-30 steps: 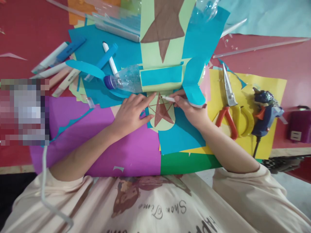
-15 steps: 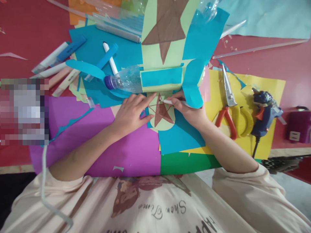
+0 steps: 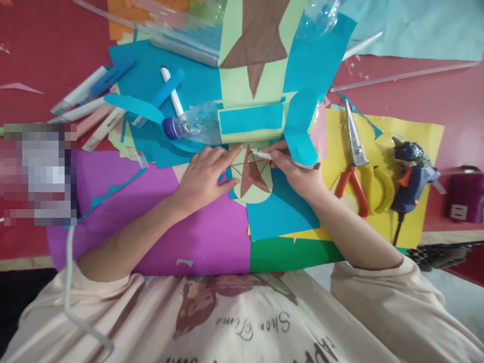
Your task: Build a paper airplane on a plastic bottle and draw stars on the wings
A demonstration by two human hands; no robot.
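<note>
A plastic bottle (image 3: pixel 202 122) with a purple cap lies on its side, wrapped in pale green and blue paper (image 3: pixel 251 120). Pale green paper wings stick out from it above and below. On the lower wing (image 3: pixel 259 195) is a star (image 3: pixel 252 176), partly filled in brown, its left part only outlined. My right hand (image 3: pixel 298 171) grips a white marker (image 3: pixel 263 155), its tip at the star's upper point. My left hand (image 3: pixel 207 174) lies with fingers spread on the wing's left edge. A blue paper tail (image 3: pixel 302 136) hangs just over my right hand.
Scissors (image 3: pixel 355 151) with red and yellow handles and a blue glue gun (image 3: pixel 410 176) lie on yellow paper (image 3: pixel 408 126) at right. Several markers (image 3: pixel 111 75) lie at upper left. Purple paper (image 3: pixel 162 237) covers the near left.
The marker tip has shifted slightly to the right and up at the star's top, with my right hand moving a little. My left hand stays put.
</note>
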